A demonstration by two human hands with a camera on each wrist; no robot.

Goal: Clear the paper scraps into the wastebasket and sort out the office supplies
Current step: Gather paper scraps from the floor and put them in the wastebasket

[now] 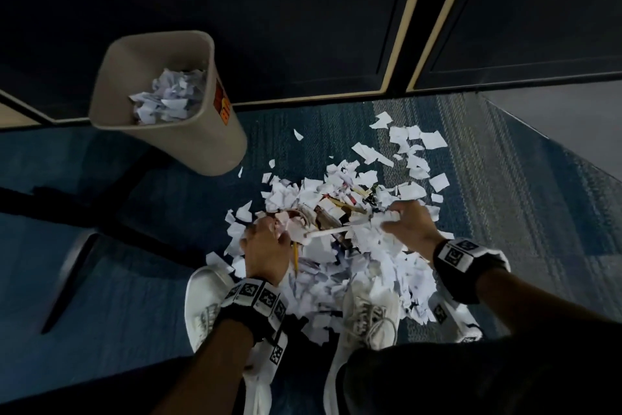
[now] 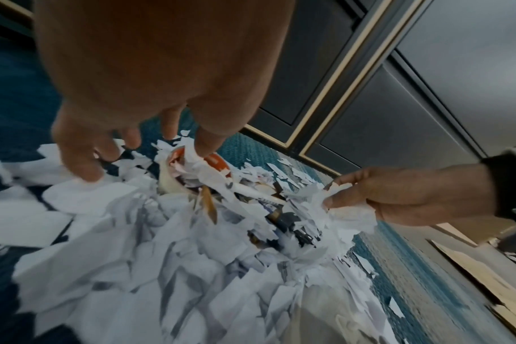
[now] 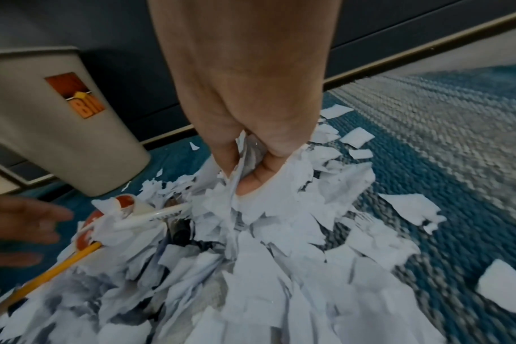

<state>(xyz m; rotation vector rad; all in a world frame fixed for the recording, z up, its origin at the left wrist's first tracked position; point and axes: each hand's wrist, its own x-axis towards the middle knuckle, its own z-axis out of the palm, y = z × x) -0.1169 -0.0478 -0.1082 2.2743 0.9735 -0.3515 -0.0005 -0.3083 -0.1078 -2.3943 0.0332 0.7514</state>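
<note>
A big heap of white paper scraps (image 1: 340, 256) lies on the blue carpet in front of my feet. Mixed into it are a yellow pencil (image 1: 295, 258), a white pen (image 1: 331, 232), an orange-and-white tape roll (image 2: 218, 163) and some dark items (image 2: 286, 221). My right hand (image 3: 251, 167) grips a bunch of scraps at the heap's right side. My left hand (image 2: 144, 158) hovers over the left side with fingers spread, fingertips touching scraps by the tape roll. The beige wastebasket (image 1: 208, 152), partly filled with scraps, stands tilted at the upper left.
Loose scraps (image 1: 420, 145) are scattered over the carpet to the far right. Dark cabinet panels (image 1: 303, 27) with pale trim close the back. A dark furniture base (image 1: 67, 199) crosses the floor at left. My white shoes (image 1: 205, 300) stand at the heap's near edge.
</note>
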